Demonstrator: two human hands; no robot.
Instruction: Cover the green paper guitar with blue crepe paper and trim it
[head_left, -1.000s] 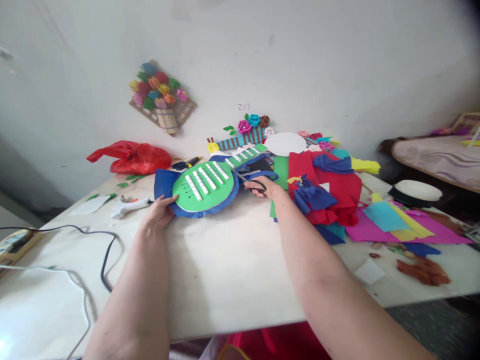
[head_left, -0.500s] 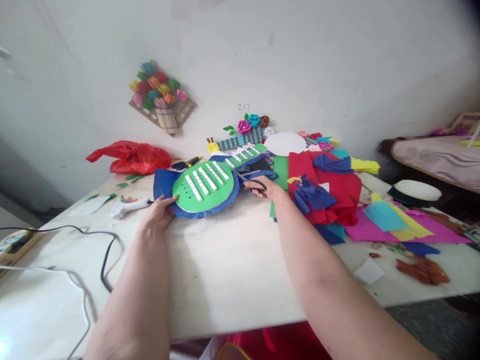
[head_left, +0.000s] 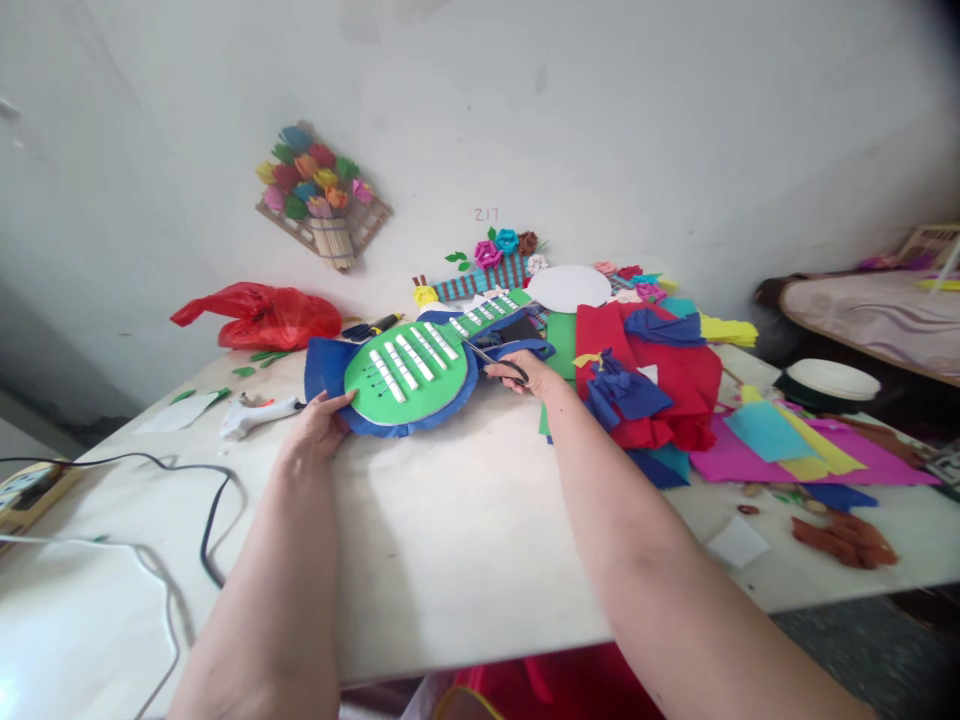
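A green paper guitar shape with white strips lies on blue paper on the white table. My left hand pinches the lower left edge of the blue paper, fingers closed on it. My right hand is closed on black-handled scissors. Their blades point left, at the blue paper's edge beside the guitar's neck.
A heap of red, blue, pink and yellow paper lies right of my hands. A white glue gun and black cable are at left, a red plastic bag behind. Paper flower crafts stand by the wall. White plates sit far right.
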